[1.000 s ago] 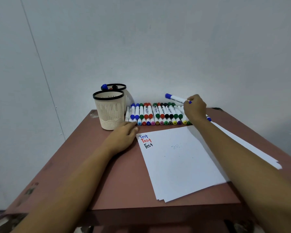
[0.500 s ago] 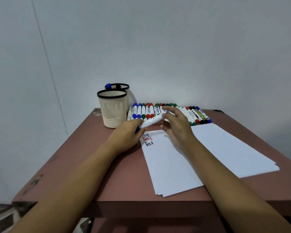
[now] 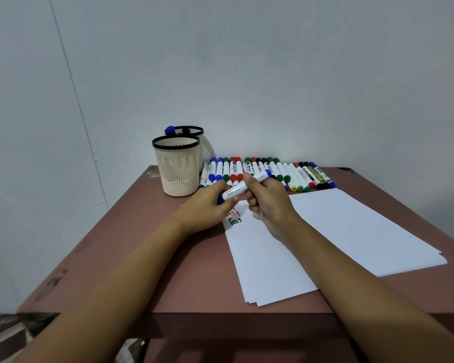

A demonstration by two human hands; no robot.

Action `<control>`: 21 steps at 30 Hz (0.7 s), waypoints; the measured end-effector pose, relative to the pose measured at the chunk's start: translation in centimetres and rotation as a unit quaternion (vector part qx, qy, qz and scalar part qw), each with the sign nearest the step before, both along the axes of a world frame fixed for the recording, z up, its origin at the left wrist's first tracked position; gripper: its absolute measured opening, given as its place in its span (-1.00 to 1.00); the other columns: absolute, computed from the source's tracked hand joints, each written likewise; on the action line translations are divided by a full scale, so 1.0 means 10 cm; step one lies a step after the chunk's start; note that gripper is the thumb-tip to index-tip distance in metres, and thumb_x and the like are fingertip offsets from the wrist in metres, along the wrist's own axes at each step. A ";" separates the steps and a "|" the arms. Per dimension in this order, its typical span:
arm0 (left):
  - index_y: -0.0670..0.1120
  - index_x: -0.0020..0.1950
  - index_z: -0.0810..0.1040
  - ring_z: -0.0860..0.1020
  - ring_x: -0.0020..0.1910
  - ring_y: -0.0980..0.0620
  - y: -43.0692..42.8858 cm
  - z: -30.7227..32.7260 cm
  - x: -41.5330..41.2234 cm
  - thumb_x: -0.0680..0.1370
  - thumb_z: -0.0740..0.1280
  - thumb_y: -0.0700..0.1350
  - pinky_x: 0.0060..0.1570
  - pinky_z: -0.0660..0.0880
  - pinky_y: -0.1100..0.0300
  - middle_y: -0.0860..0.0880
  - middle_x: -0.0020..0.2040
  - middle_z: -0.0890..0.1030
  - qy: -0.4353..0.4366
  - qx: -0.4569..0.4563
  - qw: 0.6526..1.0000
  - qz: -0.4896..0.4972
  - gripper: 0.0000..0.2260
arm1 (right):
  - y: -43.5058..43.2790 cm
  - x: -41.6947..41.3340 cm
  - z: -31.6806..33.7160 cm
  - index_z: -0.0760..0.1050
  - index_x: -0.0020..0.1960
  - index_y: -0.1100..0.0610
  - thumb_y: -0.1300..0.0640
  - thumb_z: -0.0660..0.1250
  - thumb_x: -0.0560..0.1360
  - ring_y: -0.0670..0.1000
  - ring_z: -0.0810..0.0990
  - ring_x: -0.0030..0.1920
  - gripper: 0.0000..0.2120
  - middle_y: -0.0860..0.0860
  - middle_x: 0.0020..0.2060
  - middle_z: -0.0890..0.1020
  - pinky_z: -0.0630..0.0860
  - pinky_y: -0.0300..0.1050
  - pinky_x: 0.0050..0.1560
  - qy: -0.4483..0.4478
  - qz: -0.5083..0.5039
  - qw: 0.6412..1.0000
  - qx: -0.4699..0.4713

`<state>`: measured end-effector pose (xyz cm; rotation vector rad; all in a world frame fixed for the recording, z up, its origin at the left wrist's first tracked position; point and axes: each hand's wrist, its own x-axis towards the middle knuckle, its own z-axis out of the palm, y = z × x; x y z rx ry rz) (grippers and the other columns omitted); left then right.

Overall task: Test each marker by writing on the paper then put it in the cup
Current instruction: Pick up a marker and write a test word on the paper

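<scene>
A white marker with blue ends (image 3: pixel 238 189) lies slanted between both hands above the top left corner of the white paper (image 3: pixel 325 237). My right hand (image 3: pixel 269 203) grips its barrel, and my left hand (image 3: pixel 207 206) pinches the blue cap at its lower end. The paper carries the word "Test" in red and black, partly hidden by my hands. A row of several capped markers (image 3: pixel 265 174) lies along the table's back edge. Two cream cups stand back left: the front cup (image 3: pixel 177 169) looks empty, while the rear cup (image 3: pixel 186 132) holds markers.
The brown table (image 3: pixel 131 258) stands against a pale wall. The sheets of paper are stacked and reach almost to the front edge. Bare tabletop lies left of the paper.
My right hand lifted a blue marker from the row and brought it left and down over the paper. My left hand rose off the table and took hold of its cap end.
</scene>
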<state>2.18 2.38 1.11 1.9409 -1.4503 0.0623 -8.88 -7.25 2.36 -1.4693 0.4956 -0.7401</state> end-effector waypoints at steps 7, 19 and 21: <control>-0.14 0.01 0.52 0.36 -0.37 0.12 -0.02 -0.02 0.02 0.60 0.19 -0.01 -0.36 0.26 0.28 0.07 -0.34 0.41 0.012 -0.016 1.000 -0.016 -0.77 | -0.06 0.02 -0.02 0.51 -0.18 0.19 0.08 0.25 0.59 -0.13 0.32 -0.48 -0.75 -0.03 -0.49 0.38 0.30 -0.25 -0.38 -0.010 0.015 1.000 0.002; -0.02 0.16 0.54 0.46 -0.29 0.17 0.03 -0.05 0.08 0.53 0.25 0.13 -0.33 0.32 0.32 0.09 -0.19 0.55 0.013 -0.037 0.999 0.020 -0.68 | -0.09 -0.01 -0.02 0.50 -0.16 0.23 0.08 0.30 0.56 -0.08 0.45 -0.43 -0.77 0.02 -0.46 0.45 0.34 -0.26 -0.40 -0.037 0.016 0.998 0.038; 0.00 0.15 0.50 0.48 -0.21 0.15 0.03 -0.02 0.06 0.52 0.25 0.15 -0.27 0.38 0.28 0.03 -0.11 0.55 0.048 -0.047 0.997 0.040 -0.69 | -0.08 -0.03 0.01 0.48 -0.17 0.19 0.06 0.31 0.55 -0.11 0.42 -0.47 -0.79 0.01 -0.45 0.43 0.31 -0.26 -0.44 -0.054 -0.011 0.996 0.069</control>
